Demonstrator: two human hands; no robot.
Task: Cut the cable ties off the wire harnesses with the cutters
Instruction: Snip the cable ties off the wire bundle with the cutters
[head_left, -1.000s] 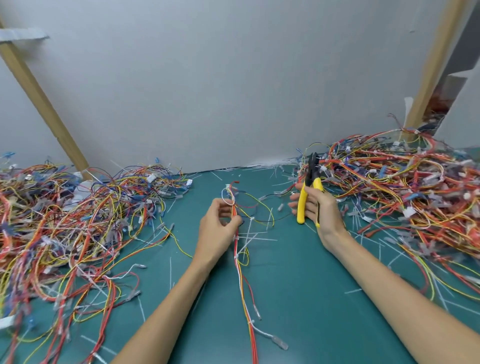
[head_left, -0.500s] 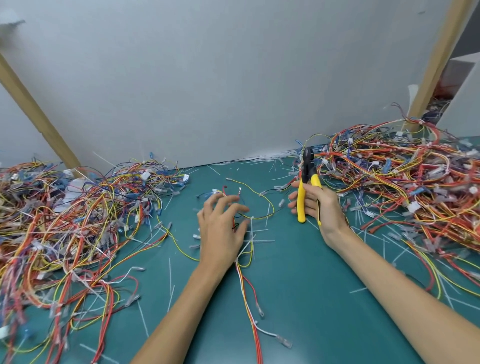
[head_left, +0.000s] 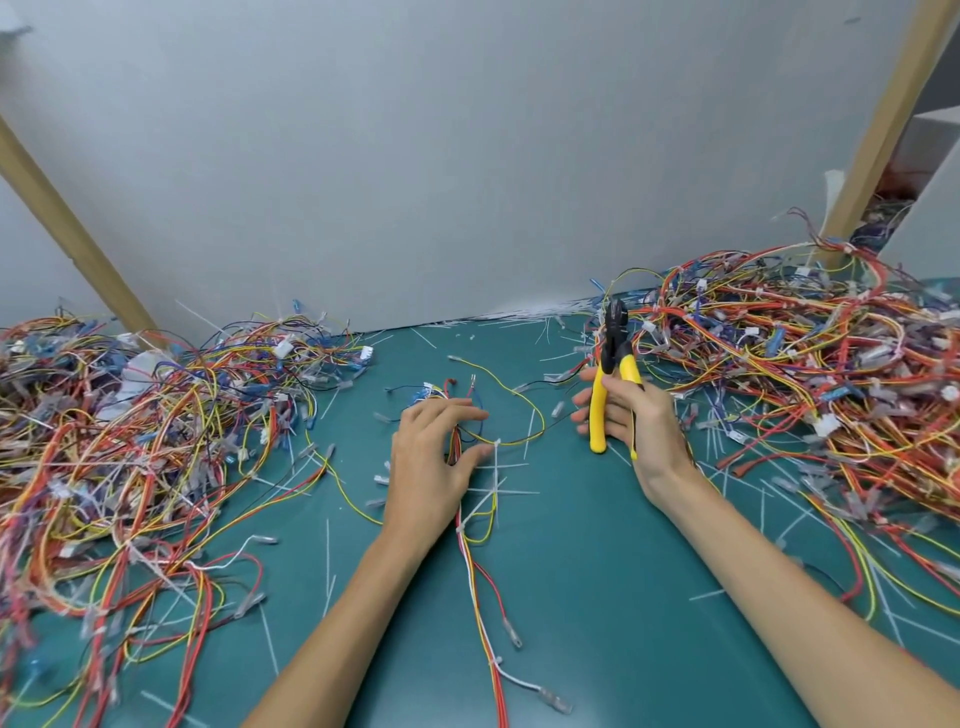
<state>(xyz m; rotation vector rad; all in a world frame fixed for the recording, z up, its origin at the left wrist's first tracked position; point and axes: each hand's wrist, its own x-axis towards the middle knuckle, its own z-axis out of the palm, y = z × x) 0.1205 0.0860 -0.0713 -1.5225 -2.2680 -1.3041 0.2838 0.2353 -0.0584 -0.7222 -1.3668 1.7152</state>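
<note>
Observed from beside the table (head_left: 597, 597), a teal surface littered with loose cut ties.

Left grip (head_left: 431, 467): a bare hand, palm down, near the middle of the table. The fingers are spread and nearly straight, the thumb out toward 3 o'clock. It clasps nothing and lies on top of the harness (head_left: 478, 582).

Harness: flat on the table. Its red, yellow and white wires run out from under the left palm toward 6 o'clock. Its far ends fan out past the fingertips at 12 o'clock. One yellow strand loops away toward 2 o'clock. A white tie (head_left: 462, 527) sits on the bundle just below the wrist side of the hand. A second tie (head_left: 497, 444) sits on the yellow strand beside the thumb.

Right grip (head_left: 639, 431): a bare hand at 3 o'clock of the left one and apart from it, fingers curled round the cutters (head_left: 615, 338). The cutters stand upright, black head toward 12 o'clock and yellow handles down, clear of the harness. Whether the blades are parted cannot be told.

Left pile (head_left: 130, 441): tangled harnesses at 9 o'clock.

Right pile (head_left: 805, 374): a larger tangle at 2 o'clock, just behind the cutters.

A grey board (head_left: 467, 156) closes the far edge at 12 o'clock.
</note>
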